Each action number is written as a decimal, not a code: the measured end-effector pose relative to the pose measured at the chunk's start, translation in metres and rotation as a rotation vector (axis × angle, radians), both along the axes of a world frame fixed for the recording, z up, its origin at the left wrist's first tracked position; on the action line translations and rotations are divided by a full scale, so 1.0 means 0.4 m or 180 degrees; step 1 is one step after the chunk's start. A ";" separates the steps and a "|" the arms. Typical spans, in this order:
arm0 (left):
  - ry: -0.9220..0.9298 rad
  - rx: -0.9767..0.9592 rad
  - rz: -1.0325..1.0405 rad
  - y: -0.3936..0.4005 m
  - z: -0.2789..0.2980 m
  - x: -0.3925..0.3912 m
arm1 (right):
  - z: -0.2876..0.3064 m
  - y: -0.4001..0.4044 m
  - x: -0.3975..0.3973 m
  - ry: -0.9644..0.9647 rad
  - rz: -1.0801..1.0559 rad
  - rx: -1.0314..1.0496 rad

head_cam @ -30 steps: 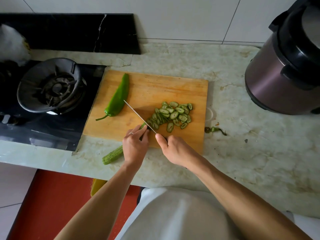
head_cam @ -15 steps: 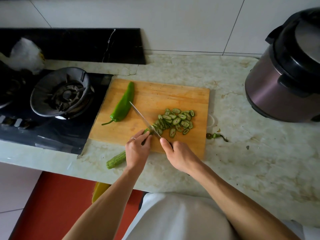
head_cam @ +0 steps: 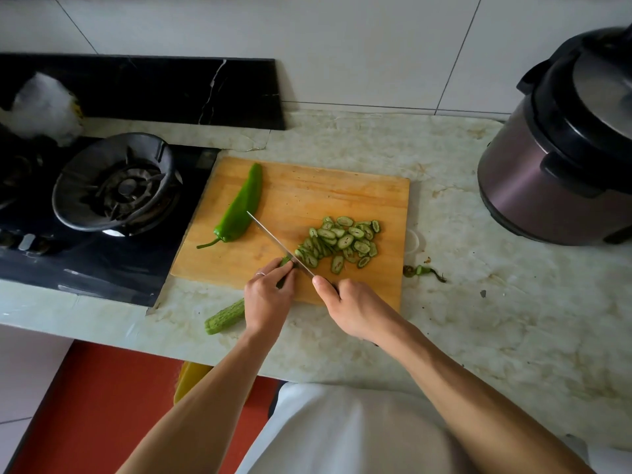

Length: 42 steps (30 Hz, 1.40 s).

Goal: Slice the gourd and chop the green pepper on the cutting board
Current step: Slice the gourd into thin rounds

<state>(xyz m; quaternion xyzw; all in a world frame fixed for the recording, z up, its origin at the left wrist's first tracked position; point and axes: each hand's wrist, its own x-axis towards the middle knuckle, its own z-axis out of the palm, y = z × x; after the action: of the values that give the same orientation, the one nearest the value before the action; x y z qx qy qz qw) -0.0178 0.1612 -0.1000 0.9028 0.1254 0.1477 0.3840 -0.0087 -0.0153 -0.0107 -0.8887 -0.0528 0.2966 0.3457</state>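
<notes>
Gourd (head_cam: 225,317): uncut end overhangs bench at 7 o'clock. Left hand (head_cam: 266,299): fingers curled, pinning gourd; keep tips tucked behind the blade. Right hand (head_cam: 355,307): wrapped round knife (head_cam: 273,239) handle; cut thin, even. Slices (head_cam: 342,242): heaped at 3 o'clock on cutting board (head_cam: 307,193). Green pepper (head_cam: 239,208): whole, 11 o'clock.

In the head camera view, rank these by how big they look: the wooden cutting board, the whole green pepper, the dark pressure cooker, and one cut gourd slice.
1. Wooden cutting board
2. Dark pressure cooker, partly cut off by the frame, so unsure against the board
3. Whole green pepper
4. Cut gourd slice
</notes>
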 end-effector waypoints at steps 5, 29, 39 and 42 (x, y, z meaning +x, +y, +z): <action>0.0021 -0.0001 0.0061 -0.008 -0.002 0.001 | -0.016 0.008 0.017 -0.0110 0.0101 -0.0122; -0.0003 0.0159 -0.0072 0.000 0.013 -0.004 | -0.051 0.016 0.015 0.0380 -0.0270 0.0153; 0.0121 0.0246 -0.0084 -0.009 0.020 -0.016 | -0.037 -0.014 0.007 0.0302 -0.0463 0.0488; 0.0038 0.0150 -0.0086 -0.007 0.013 -0.018 | -0.017 -0.021 -0.004 -0.0017 -0.0149 0.0311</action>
<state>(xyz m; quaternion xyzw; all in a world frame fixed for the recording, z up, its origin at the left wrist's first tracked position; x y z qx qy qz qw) -0.0250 0.1584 -0.0946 0.9140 0.1121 0.1401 0.3638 -0.0104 -0.0237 -0.0175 -0.8725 -0.0473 0.2831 0.3954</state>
